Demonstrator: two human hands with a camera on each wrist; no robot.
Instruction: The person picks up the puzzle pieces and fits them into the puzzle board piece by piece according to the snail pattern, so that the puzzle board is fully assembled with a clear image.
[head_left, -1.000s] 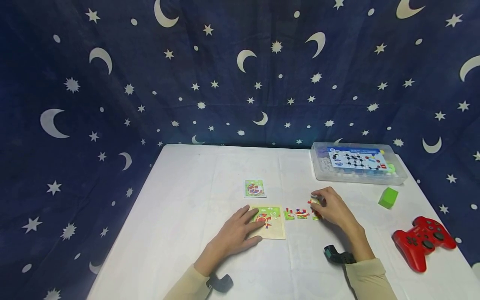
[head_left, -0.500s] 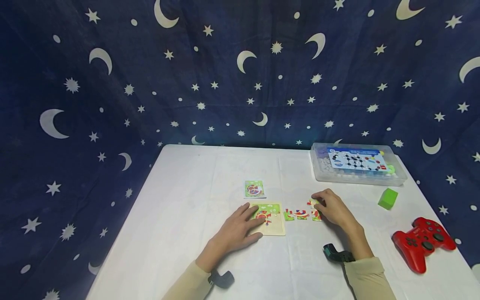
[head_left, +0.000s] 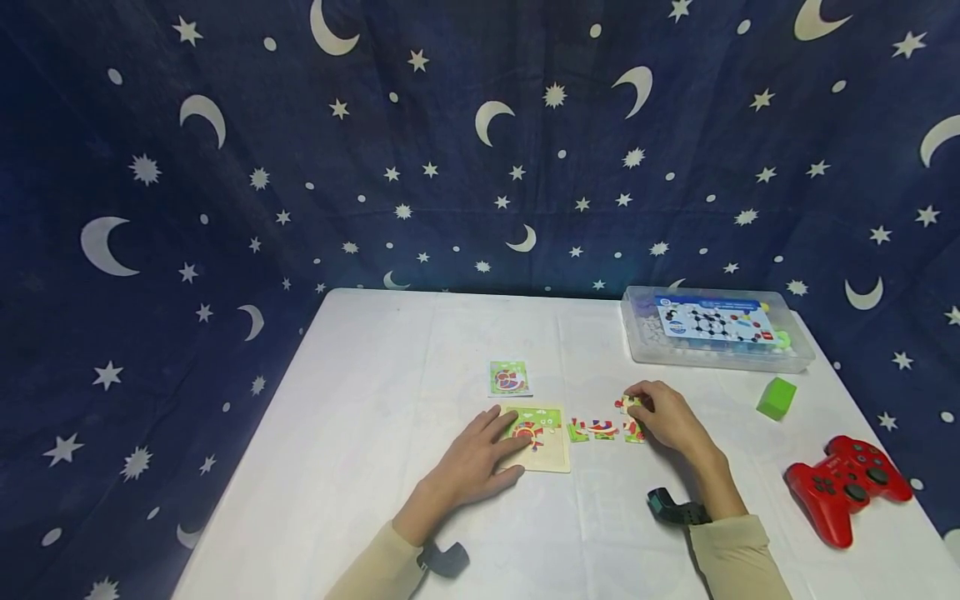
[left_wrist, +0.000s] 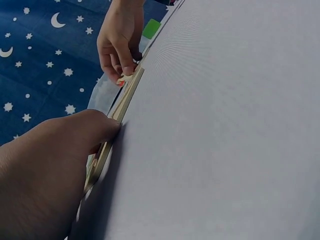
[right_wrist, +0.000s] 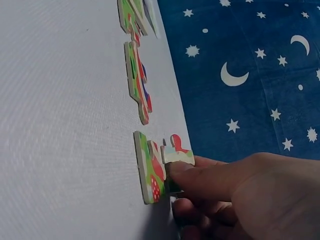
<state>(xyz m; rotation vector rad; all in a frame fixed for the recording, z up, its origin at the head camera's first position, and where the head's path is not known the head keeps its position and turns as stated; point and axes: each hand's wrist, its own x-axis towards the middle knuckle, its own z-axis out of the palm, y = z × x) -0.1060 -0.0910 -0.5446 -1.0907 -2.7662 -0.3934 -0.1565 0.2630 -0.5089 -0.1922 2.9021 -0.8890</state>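
Pinching puzzle piece (right_wrist: 178, 156), right hand (head_left: 670, 418), left hand (head_left: 471, 460) spread on part-filled tray (head_left: 553, 458), clear box (head_left: 712, 357) with small parts (head_left: 654, 329)

Resting L hand (head_left: 477, 458) palm down, fingers spread, approx. straight, thumb out to the side. Pinching w/ R hand (head_left: 671, 419), thumb vs. finger, others curled under. Angled inward at both forearms (head_left: 738, 554).

Surface (head_left: 375, 375) lay bright in head view, curtain (head_left: 450, 142) behind it darker. Wrist views were dimmer, with soft shadows and faint moiré on surface.
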